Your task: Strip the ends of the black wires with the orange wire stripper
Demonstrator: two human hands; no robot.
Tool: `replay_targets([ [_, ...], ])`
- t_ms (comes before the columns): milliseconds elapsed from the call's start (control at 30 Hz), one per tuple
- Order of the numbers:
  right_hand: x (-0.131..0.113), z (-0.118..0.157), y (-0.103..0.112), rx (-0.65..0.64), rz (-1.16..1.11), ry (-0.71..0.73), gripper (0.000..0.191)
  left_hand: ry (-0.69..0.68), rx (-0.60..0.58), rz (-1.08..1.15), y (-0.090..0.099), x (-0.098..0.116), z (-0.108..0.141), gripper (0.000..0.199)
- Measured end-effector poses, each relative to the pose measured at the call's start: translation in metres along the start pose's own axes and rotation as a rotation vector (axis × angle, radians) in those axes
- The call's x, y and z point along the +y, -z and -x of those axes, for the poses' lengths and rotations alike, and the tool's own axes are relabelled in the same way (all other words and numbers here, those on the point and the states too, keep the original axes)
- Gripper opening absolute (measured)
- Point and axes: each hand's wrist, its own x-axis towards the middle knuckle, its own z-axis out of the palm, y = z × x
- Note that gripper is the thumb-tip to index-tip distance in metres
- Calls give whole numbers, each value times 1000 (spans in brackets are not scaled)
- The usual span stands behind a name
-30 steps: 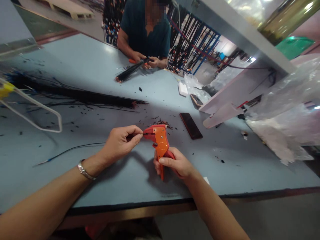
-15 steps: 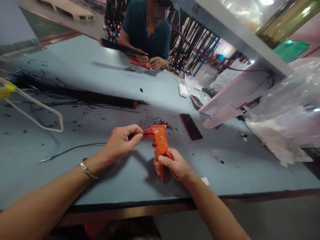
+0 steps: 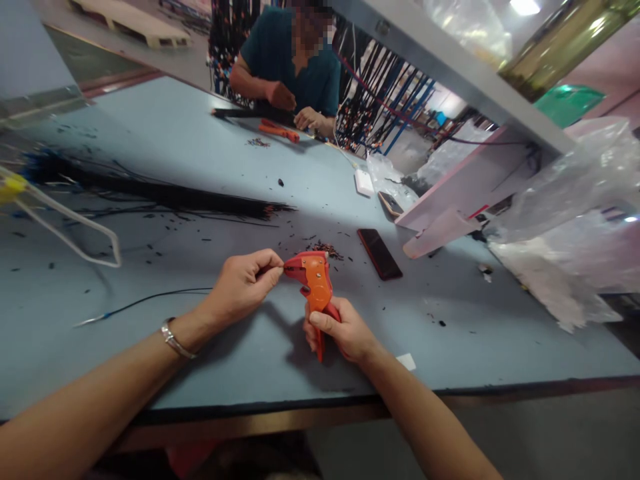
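Brighter across the far desk [image 3: 165, 140], dimmer nearby; lit from overhead, softly shadowed, glinting off clear plastic [image 3: 560, 187], slightly blurred, stretched towards the edges.

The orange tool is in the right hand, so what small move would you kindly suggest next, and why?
Perhaps gently squeeze the orange tool: the right hand wraps its handles, and the left hand seems to pinch the black wire at its nose.

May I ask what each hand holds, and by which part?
Right hand: orange tool, by its handles. Left hand: black wire, near the tool's nose.
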Motion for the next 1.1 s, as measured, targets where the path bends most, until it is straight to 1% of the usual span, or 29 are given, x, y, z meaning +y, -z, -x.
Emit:
replay_targets([
  [167, -1, 0, -2, 13, 0, 14, 40, -2, 6, -1, 1, 4, -1, 23],
  [300, 1, -1, -3, 18, -10, 16, 39, -1, 17, -6, 0, 4, 0, 23],
  [467, 8, -3, -2, 106, -47, -1, 41, 11, 13, -18, -2, -1, -1, 23],
  [600, 7, -5, -1, 71, -65, -32, 40, 35, 13, 2, -4, -3, -3, 24],
  [833, 1, -5, -2, 62, -152, -49, 39, 55, 9, 12, -5, -2, -4, 23],
  [900, 0, -4, 1, 84, -192, -54, 37, 76, 15, 1, -3, -3, -4, 22],
  [1033, -3, -4, 10, 191, -286, -45, 34, 123, 63, -1, 2, -6, -4, 21],
  [1100, -6, -3, 14, 188, -308, -44, 31, 124, 68, 15, 3, -7, -4, 20],
])
